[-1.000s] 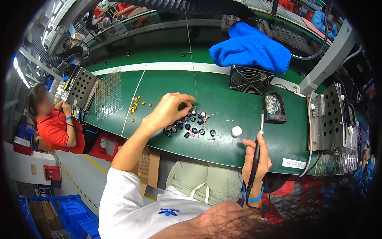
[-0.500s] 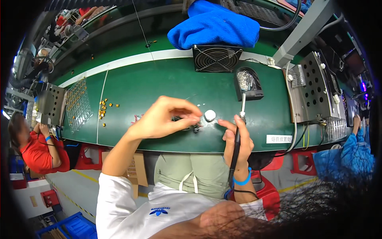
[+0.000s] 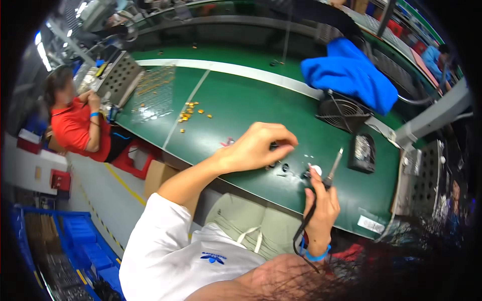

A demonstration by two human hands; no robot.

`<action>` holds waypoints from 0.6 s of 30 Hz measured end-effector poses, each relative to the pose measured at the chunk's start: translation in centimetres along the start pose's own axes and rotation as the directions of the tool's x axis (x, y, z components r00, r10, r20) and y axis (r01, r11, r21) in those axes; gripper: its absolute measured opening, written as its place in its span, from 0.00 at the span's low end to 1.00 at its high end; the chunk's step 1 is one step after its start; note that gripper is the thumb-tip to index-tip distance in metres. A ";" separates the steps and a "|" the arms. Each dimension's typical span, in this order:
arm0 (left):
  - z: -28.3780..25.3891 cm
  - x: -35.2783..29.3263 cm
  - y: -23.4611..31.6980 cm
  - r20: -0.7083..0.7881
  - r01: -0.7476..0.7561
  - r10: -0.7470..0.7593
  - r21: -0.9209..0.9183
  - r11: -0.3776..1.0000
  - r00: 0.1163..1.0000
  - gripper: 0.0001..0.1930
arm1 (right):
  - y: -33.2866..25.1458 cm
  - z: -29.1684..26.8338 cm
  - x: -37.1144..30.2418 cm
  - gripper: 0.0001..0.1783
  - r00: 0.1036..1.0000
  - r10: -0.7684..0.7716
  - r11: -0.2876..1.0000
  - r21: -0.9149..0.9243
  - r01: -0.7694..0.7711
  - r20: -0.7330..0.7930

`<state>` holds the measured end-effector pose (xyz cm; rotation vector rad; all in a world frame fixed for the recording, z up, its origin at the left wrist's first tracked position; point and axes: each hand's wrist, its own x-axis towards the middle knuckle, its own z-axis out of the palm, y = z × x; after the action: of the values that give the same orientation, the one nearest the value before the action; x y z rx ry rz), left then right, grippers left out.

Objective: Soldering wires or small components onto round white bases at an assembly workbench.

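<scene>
My right hand point(image 3: 322, 213) is wrapped round a soldering iron point(image 3: 335, 168), whose metal tip points up and away over the table. Its forefinger reaches beside a white round piece point(image 3: 317, 170) and a small dark part point(image 3: 305, 174). My left hand point(image 3: 258, 145) hovers low over the green table, thumb and forefinger curled together; what they hold, if anything, is hidden. Small black round parts point(image 3: 285, 167) lie just right of it, some partly covered by the fingers. Pinkish-red bits point(image 3: 227, 142) rest at its left.
Several gold-coloured pieces point(image 3: 187, 111) lie left, near a clear tray point(image 3: 155, 90). A black fan point(image 3: 341, 113) with a blue towel point(image 3: 351, 75) and a black iron holder point(image 3: 362, 153) stand right. A person in red point(image 3: 80, 123) sits at the left.
The view has swung left, so the table appears tilted. My left hand has moved among the black parts. The iron's tip has left the holder's front edge and leans right.
</scene>
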<state>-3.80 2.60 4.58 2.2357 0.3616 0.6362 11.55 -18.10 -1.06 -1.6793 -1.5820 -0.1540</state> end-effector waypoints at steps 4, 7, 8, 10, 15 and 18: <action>-6.9 -5.6 -4.7 -0.301 0.148 0.028 0.546 0.825 0.953 0.10 | 0.1 0.7 -0.2 0.26 0.994 0.078 0.985 0.156 -0.066 -0.072; -10.9 -8.6 -5.4 -0.315 0.242 -0.030 0.658 0.713 0.948 0.12 | 0.4 1.0 -0.5 0.26 0.987 0.128 0.966 0.237 -0.102 -0.094; -11.5 -9.5 -6.1 -0.262 0.218 -0.036 0.713 0.666 0.965 0.14 | 0.4 1.1 -0.6 0.28 0.987 0.127 0.966 0.238 -0.100 -0.103; -11.5 -10.3 -7.1 -0.173 0.144 -0.010 0.781 0.607 0.985 0.15 | 0.7 1.2 -0.9 0.29 0.986 0.119 0.967 0.239 -0.089 -0.114; -11.6 -10.2 -8.5 0.023 -0.048 0.061 0.888 0.457 0.998 0.17 | 1.1 1.2 -1.1 0.31 0.986 0.055 0.975 0.222 -0.019 -0.156; -10.5 -7.6 -6.3 -0.103 0.060 0.010 0.647 0.760 0.995 0.17 | 1.3 1.3 -1.4 0.31 0.982 0.066 0.964 0.265 -0.018 -0.175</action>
<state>-16.24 9.74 3.50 2.8597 0.7615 0.6799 11.90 -18.28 -3.34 -1.4484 -1.3649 -0.0699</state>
